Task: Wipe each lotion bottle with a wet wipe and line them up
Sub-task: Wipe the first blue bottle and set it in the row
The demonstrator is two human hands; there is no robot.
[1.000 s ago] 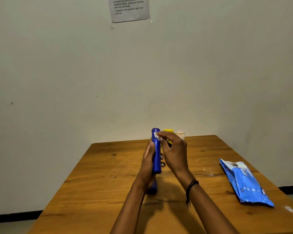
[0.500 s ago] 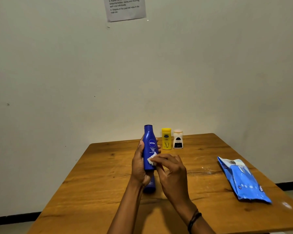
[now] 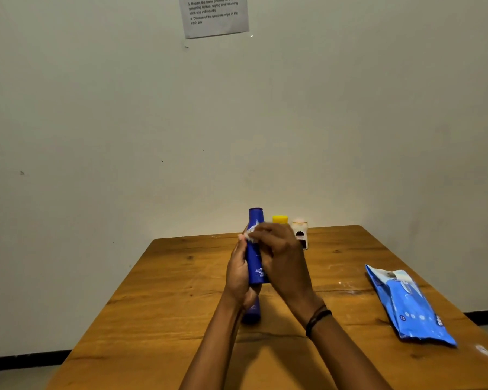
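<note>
My left hand (image 3: 238, 273) grips a tall blue lotion bottle (image 3: 256, 266) upright above the wooden table (image 3: 181, 291). My right hand (image 3: 282, 257) pinches a small white wet wipe (image 3: 248, 235) and presses it against the bottle's upper part. Behind my right hand, at the table's far edge, stand a yellow bottle (image 3: 280, 219), mostly hidden, and a small white bottle (image 3: 301, 233) with a dark label.
A blue pack of wet wipes (image 3: 409, 305) lies flat on the right side of the table. A printed paper sheet (image 3: 214, 14) hangs on the wall above. The wall runs close behind the table's far edge.
My right hand with the wipe has moved up from the bottle's middle to its upper part. The bottle has turned, so its front logo no longer faces me.
</note>
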